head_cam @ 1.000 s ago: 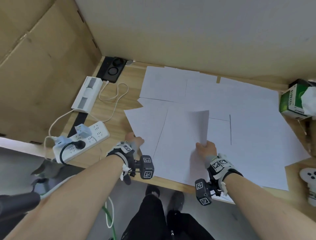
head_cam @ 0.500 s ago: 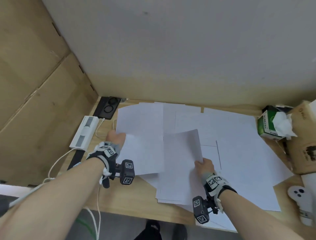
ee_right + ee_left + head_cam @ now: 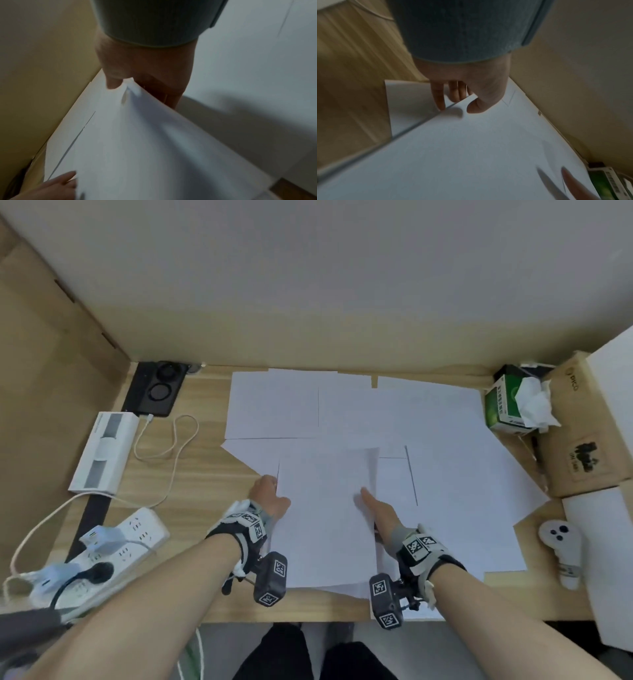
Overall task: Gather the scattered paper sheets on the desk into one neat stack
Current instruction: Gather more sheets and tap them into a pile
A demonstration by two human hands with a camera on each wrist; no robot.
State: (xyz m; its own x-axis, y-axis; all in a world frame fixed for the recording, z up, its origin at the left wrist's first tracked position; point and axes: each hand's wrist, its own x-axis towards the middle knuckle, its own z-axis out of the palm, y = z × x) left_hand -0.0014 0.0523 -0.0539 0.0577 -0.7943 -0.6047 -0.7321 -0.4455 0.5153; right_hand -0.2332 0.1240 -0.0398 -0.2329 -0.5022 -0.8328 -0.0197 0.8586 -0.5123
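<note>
Several white paper sheets point(image 3: 462, 474) lie spread and overlapping over the wooden desk point(image 3: 205, 474). In the middle near me lies a small stack of sheets point(image 3: 325, 525), roughly squared, on top of the others. My left hand point(image 3: 274, 487) pinches its left edge; in the left wrist view the thumb of the left hand point(image 3: 456, 108) is on top and the fingers are at the edge of the stack point(image 3: 471, 148). My right hand point(image 3: 368, 498) pinches the right edge. The right wrist view shows my right hand point(image 3: 137, 93), thumb above and fingers below, lifting the stack point(image 3: 145, 148) slightly.
On the left are a white power strip point(image 3: 113, 546), a white box-shaped device point(image 3: 102, 453), a looped cable point(image 3: 171, 440) and a black charger point(image 3: 159, 390). A green tissue box point(image 3: 503, 405), a cardboard box point(image 3: 582, 440) and a white controller point(image 3: 561, 546) crowd the right. A wall closes the back.
My left hand has brought the left sheet in to the middle, joining the sheet my right hand held raised. That sheet now lies low, and both hands hold the stack's sides.
</note>
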